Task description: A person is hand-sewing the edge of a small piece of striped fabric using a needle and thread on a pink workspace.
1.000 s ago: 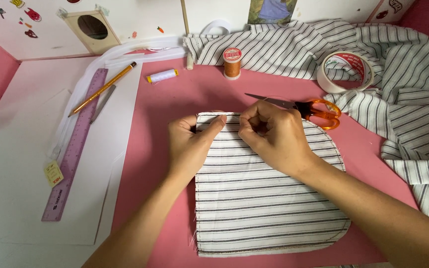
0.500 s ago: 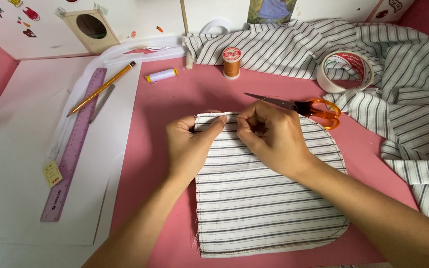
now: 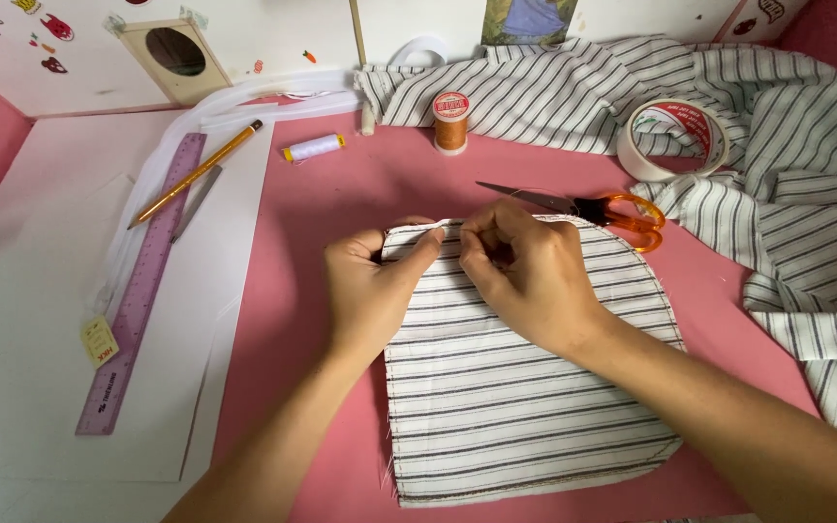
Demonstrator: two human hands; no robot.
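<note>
1. One striped fabric piece point(image 3: 525, 407), flat on the pink table point(image 3: 341, 194); position unchanged.
2. Right hand point(image 3: 535, 276): pinching its top hem, shifted slightly left since earlier.
3. Left hand point(image 3: 370, 291): pinching the hem alongside, fingertips almost meeting; hemming continues.

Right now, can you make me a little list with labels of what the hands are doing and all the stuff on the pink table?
left hand: pinches the top edge of the striped fabric piece
right hand: pinches the same edge, next to the left hand
behind the right hand: orange-handled scissors, blades shut
back of table: orange thread spool upright, white thread spool lying down, tape roll
right side: heap of striped cloth
left side: purple ruler and yellow pencil on white paper
</note>
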